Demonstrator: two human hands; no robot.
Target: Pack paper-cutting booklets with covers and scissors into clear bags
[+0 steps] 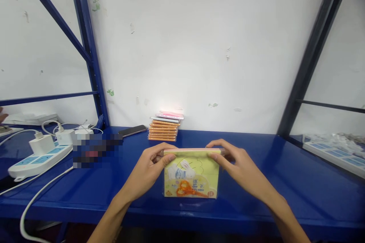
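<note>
Between my two hands a yellow-green paper-craft pack (182, 176) stands upright on the blue table, its front cover facing me. A white rabbit in a striped top is on the cover, with orange scissors (186, 190) low at the front. Clear plastic wrap seems to surround the pack. My left hand (155, 161) grips the top left corner, thumb on the front and fingers behind. At the top right corner my right hand (232, 159) holds it the same way. The fingertips behind the pack are hidden.
Against the wall stands a stack of thin wrapped packs (163, 131), mostly orange-edged. Left of it lies a dark phone (132, 130). A white power strip (40, 161) with chargers and cables occupies the left. Another power strip (336, 155) is at right, beyond a shelf post (309, 53).
</note>
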